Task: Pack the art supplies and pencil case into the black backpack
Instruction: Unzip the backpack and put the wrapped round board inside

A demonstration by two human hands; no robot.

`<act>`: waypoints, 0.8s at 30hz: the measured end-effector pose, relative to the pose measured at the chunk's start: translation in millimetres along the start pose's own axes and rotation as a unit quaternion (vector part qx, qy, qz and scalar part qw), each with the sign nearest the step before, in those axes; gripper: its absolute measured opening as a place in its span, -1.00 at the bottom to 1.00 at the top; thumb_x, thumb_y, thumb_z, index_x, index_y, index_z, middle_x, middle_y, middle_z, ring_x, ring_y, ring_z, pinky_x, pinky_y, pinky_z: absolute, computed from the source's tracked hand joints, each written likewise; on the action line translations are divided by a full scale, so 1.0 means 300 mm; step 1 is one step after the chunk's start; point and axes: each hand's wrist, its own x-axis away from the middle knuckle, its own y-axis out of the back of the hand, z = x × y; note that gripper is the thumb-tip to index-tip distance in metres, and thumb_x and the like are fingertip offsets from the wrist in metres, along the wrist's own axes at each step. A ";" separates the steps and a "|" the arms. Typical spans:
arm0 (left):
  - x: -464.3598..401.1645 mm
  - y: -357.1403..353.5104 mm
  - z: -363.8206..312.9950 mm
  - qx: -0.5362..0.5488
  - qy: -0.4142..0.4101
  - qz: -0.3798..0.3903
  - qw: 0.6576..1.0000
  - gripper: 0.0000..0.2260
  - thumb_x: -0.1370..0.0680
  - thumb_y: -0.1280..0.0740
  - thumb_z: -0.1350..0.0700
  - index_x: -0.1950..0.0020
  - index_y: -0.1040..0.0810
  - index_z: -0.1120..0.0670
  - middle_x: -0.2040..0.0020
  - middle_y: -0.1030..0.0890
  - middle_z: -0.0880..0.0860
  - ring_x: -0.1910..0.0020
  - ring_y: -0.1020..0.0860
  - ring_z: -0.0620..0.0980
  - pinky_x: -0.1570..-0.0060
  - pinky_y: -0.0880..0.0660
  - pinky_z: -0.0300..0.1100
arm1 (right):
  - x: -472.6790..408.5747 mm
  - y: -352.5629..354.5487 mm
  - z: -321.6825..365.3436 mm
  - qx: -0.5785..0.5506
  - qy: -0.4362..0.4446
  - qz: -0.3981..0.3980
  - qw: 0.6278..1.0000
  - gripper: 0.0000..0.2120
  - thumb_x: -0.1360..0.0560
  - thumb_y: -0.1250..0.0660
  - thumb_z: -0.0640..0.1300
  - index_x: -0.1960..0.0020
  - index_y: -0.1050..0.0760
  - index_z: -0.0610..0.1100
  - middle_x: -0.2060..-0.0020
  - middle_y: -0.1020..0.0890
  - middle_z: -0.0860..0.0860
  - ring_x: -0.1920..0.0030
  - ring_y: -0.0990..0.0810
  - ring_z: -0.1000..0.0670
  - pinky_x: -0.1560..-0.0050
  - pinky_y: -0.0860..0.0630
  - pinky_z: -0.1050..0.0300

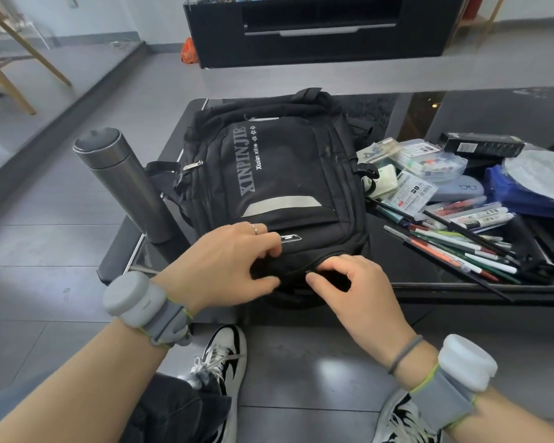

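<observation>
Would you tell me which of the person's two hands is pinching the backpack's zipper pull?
The right hand: its thumb and forefinger pinch the zipper pull, while the left hand only grips the backpack fabric beside it.

Grey wrist devices (131, 297) (green-edged straps), a ring (254, 229), black-and-white sneakers (226, 353).

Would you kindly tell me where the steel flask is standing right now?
In the head view the steel flask stands upright on the table's left end, just left of the black backpack.

A glossy black low table (429, 110) carries a black backpack (282, 174) lying flat; a steel flask (122, 183) stands just left of the backpack, while loose pens and markers (461, 244), packets and a blue glasses case (458, 188) lie right of it.
</observation>
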 end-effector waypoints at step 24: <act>-0.089 0.036 -0.078 0.001 -0.063 -0.099 0.993 -0.86 -0.60 -0.31 0.08 0.03 -0.42 0.12 0.18 -0.33 -0.09 0.20 -0.33 -0.03 0.18 -0.46 -0.02 | -0.138 0.131 -0.068 -0.120 -0.176 0.010 0.977 -0.52 -0.52 -0.19 0.25 0.16 -0.55 -0.17 0.24 -0.66 0.05 0.08 -0.58 0.02 -0.06 -0.48 0.01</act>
